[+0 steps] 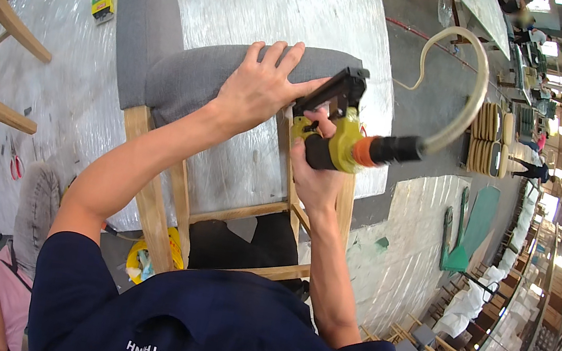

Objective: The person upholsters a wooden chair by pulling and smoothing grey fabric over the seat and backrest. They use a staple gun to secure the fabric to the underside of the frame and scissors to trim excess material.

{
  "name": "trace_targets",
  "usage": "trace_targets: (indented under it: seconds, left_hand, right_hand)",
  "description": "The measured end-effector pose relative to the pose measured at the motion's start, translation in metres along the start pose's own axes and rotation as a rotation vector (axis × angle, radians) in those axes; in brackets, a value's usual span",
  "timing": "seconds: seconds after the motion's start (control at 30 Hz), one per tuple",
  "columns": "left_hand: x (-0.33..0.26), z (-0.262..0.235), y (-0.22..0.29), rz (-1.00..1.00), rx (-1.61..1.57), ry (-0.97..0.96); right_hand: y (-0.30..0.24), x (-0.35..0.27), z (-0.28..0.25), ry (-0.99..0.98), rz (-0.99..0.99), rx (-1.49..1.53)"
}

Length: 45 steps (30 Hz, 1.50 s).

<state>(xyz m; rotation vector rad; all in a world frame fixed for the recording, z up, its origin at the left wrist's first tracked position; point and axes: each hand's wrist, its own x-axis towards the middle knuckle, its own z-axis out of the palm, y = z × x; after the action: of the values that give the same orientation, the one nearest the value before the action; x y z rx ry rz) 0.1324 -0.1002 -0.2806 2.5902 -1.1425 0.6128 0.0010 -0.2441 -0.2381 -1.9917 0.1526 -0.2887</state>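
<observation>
Item: my left hand (260,86) flat on grey chair seat (238,75), grasping nothing; right hand (315,174) clenched on staple gun (337,129); risk: nearby fingers stapled

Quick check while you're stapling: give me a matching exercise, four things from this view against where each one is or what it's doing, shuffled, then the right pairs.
Things:
1. left hand
2. right hand
3. green box
4. red scissors

Places or states:
A. lying on the plastic-covered table, far left
B. pressing down on the grey seat
C. gripping the yellow staple gun
D. on the table beyond the chair's backrest

Pairs: 1-B, 2-C, 3-D, 4-A
</observation>
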Motion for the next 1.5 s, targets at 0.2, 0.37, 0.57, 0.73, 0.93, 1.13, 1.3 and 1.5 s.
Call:
trace_targets:
  seconds: [0.2,0.37,0.57,0.73,0.93,1.13,1.3,1.5]
  left_hand:
    - [-0.002,-0.004,-0.002,0.004,0.023,-0.043]
    - [0.005,-0.018,-0.017,0.059,-0.16,-0.296]
    - [0.053,0.021,-0.116,-0.343,-1.167,-0.854]
    - [0.036,0.012,-0.09,-0.172,-1.061,-0.704]
    - [-0.003,-0.033,-0.037,-0.077,-0.356,-0.371]
    - [-0.025,-0.02,-0.018,-0.008,-0.144,0.024]
    - [-0.023,-0.018,-0.022,0.031,-0.087,-0.002]
    - [-0.024,-0.018,-0.025,0.007,-0.153,-0.012]
  right_hand:
    - [-0.002,-0.004,0.009,-0.01,-0.015,-0.032]
    - [-0.001,-0.014,0.004,-0.018,0.014,0.048]
    - [-0.014,-0.041,-0.012,-0.058,0.002,0.083]
    - [-0.002,-0.054,-0.028,-0.043,-0.021,0.056]
    - [-0.009,-0.046,-0.018,0.047,-0.032,0.004]
    - [-0.01,-0.025,0.002,0.004,0.017,0.068]
    - [-0.002,-0.014,0.013,-0.008,0.0,0.036]
    - [-0.011,-0.013,0.023,0.002,-0.023,0.045]
